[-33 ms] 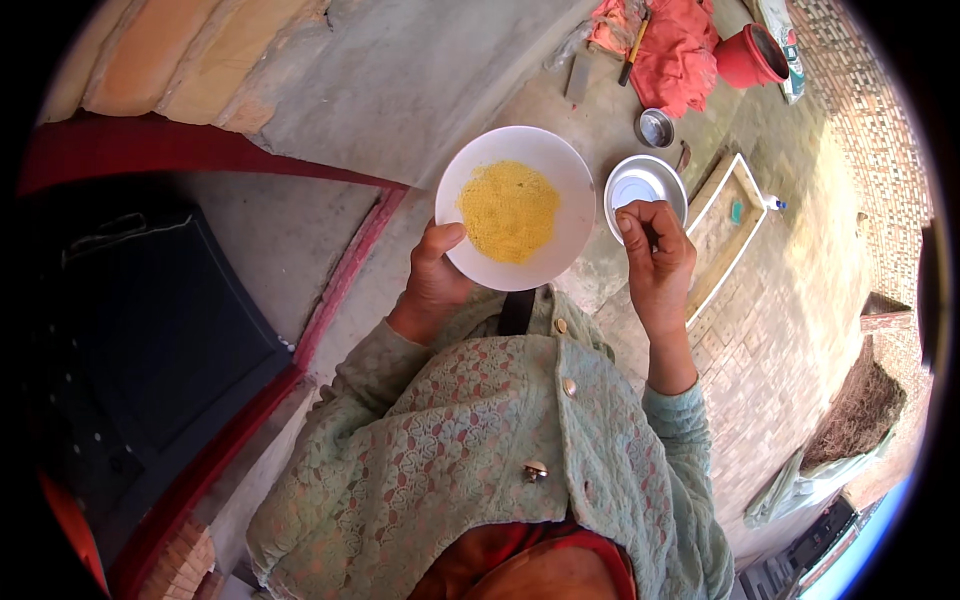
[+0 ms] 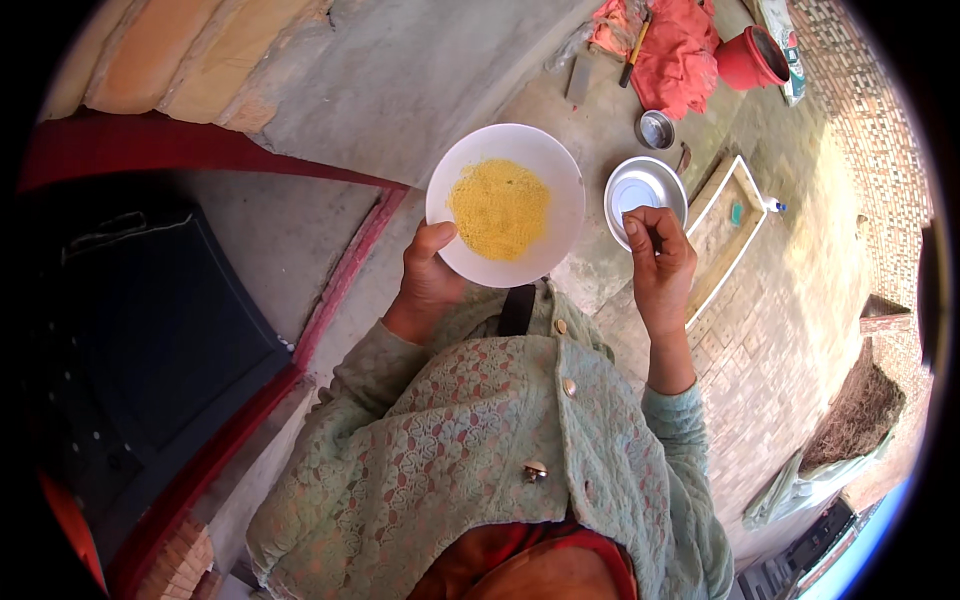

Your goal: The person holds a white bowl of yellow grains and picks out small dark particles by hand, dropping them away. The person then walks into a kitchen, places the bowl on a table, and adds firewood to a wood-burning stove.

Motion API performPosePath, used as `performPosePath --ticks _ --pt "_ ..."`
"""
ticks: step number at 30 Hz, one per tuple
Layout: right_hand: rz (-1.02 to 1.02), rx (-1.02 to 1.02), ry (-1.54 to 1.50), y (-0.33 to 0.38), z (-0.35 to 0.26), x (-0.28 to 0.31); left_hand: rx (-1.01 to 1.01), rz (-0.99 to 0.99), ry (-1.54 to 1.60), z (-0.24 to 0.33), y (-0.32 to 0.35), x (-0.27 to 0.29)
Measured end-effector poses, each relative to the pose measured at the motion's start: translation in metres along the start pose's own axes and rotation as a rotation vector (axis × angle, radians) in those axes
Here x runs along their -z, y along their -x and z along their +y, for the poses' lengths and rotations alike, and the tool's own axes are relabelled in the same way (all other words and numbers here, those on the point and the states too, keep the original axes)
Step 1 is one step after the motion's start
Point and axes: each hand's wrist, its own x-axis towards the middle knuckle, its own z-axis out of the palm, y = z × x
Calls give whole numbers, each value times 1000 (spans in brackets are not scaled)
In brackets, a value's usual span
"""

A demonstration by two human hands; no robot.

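A white bowl (image 2: pixel 565 200) is held up in front of my chest, gripped at its left rim by my left hand (image 2: pixel 430 278), thumb over the edge. Coarse yellow grain (image 2: pixel 500 208) lies spread over the bowl's bottom. To the right of the bowl, my right hand (image 2: pixel 662 265) is raised with thumb and fingers pinched together; whatever is between them is too small to name. Behind its fingertips, lower down on the ground, a round metal basin (image 2: pixel 645 172) shows, partly covered by the hand.
A small metal bowl (image 2: pixel 655 129), a red cloth (image 2: pixel 678 60) and a red bucket (image 2: pixel 752 58) stand or lie on the floor at the far side. A white-rimmed rectangular tray (image 2: pixel 728 235) is right of my right hand. A red-framed doorway (image 2: pixel 340 265) is at left.
The bowl and my left hand have shifted slightly to the left, and the grain's surface has spread a little differently. My right hand has dropped slightly, still pinched.
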Motion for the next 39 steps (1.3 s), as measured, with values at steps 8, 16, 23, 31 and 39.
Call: performPosePath --ticks 8,16,23,31,39 --pt "-84 59 -19 10 -17 -23 -58 39 -57 7 0 13" --pt "-418 176 4 9 -37 -66 40 -54 -65 -7 -1 7" --pt "-425 212 31 12 -32 -70 75 -67 -69 -14 1 -3" --pt "-409 162 41 15 -33 -69 82 -84 -57 -19 0 2" --pt "-434 209 50 18 -33 -60 70 -95 -54 -19 1 -1"
